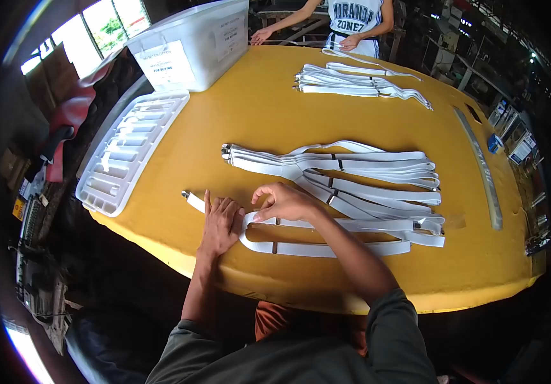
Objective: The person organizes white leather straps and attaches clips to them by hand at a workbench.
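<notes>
Left hand (pixel 221 221) lies flat, fingers spread, pinning a white suspender strap (pixel 326 238) to the yellow bench (pixel 269 109). The right hand (pixel 285 201) has its grip pinching the strap's fork, I think. Looks like flattening; aligning the straps comes next. Just beyond the strap sits a finished pile (pixel 352 173), then a plastic lid (pixel 131 150), a bin (pixel 192 45) and a co-worker's bundle (pixel 358 82).

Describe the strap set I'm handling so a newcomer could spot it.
On the yellow table, look along the near edge. The white suspenders lie alone under the left hand and right hand, nearer than the stacked suspender pile.
</notes>
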